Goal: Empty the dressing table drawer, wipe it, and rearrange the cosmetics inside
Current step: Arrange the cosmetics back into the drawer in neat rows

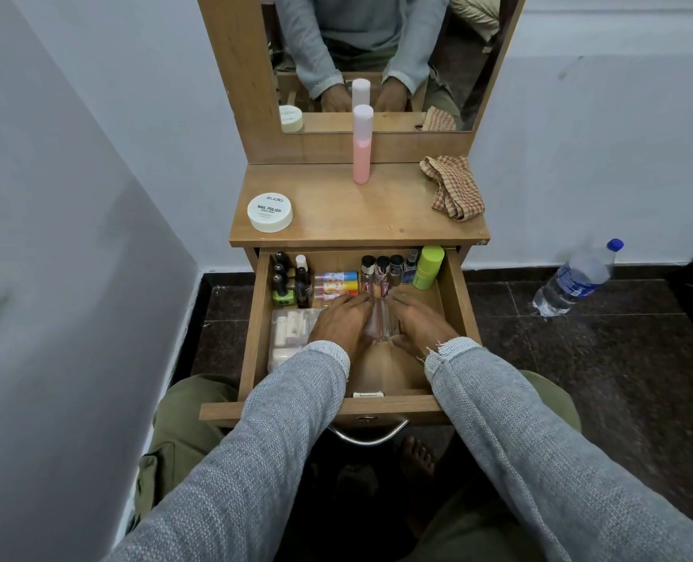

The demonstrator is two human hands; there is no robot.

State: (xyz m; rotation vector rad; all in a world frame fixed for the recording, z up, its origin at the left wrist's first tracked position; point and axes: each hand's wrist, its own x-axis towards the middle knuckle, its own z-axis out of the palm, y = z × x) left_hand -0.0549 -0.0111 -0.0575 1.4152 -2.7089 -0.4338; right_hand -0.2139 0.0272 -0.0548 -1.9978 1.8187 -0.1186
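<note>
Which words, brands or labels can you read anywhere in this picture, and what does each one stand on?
"zudio": lid of the white round tub on the dressing table top.
"NAIL POLISH": same lid, below the brand.
Smaller line under that: too small to read.
Labels on the water bottle, green bottle and drawer cosmetics: blurred, unreadable.
</note>
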